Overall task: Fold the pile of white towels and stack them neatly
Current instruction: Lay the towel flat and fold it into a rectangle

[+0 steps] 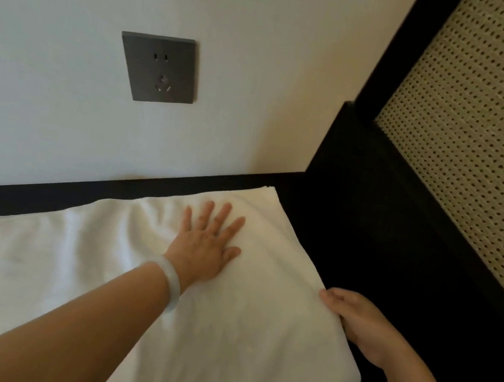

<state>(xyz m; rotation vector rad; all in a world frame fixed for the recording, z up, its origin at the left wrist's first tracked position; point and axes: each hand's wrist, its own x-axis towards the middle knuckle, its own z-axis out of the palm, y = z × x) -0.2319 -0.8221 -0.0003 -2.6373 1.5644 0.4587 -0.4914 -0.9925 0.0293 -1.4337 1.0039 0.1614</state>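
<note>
Your left hand (206,245) lies flat on the white folded towel (252,341), fingers straight and spread, pressing its far half. Your right hand (358,325) grasps the towel's right edge, thumb on top, fingers tucked out of sight beneath. The towel lies on a black flat surface (401,249), its far edge just short of the white wall (71,27), its left part creased. A pale translucent bangle (169,283) circles your left wrist. Above the towel, a grey square wall socket (158,69) sits on the wall. Right of the towel rises a black frame (398,65) holding a beige woven cane panel (491,147).
</note>
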